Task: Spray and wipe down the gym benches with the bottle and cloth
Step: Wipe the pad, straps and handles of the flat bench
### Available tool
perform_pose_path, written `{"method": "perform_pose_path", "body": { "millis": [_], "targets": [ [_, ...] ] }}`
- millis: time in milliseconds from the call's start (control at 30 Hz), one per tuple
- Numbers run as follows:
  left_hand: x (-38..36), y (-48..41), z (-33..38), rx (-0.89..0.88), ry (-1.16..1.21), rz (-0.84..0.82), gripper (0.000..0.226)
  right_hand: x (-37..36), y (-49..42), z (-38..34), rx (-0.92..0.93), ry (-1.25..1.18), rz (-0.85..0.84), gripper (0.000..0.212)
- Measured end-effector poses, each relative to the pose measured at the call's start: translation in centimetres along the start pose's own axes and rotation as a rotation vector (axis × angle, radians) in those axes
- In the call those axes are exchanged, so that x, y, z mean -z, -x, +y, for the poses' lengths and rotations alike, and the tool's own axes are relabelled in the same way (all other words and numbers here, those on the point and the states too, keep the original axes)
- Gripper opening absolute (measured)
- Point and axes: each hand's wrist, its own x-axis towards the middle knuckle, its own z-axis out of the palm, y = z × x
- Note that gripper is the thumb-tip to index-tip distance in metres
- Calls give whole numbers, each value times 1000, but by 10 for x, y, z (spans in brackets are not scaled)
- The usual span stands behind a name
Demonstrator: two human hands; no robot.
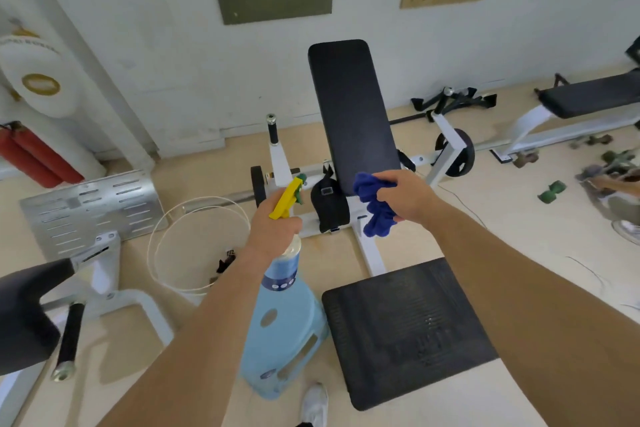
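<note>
Above black gym bench (353, 107): left hand (273, 225) grips yellow-triggered blue spray bottle (282, 274); right hand (405, 198) clutches bunched blue cloth (375, 215), near backrest's lower edge.

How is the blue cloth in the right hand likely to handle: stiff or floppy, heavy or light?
Probably floppy: the blue cloth bunches and droops below the right hand. Likely light for its bulk, as it hangs from a one-hand grip. Its soft-looking folds should resist slipping.

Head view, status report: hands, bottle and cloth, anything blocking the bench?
Left hand grips spray bottle at its neck, nozzle toward backrest. Right hand holds bunched blue cloth by backrest's lower end. Black pouch on frame beside cloth.
</note>
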Motion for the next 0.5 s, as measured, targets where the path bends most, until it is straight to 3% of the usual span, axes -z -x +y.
{"method": "perform_pose_path", "body": {
  "millis": [300, 500],
  "targets": [
    [-98, -84, 56, 18, -61, 7, 46, 108, -76, 30, 33, 132, -39, 46],
    [-178, -119, 103, -1, -27, 118, 46, 206, -123, 57, 89, 88, -60, 45]
  ]
}}
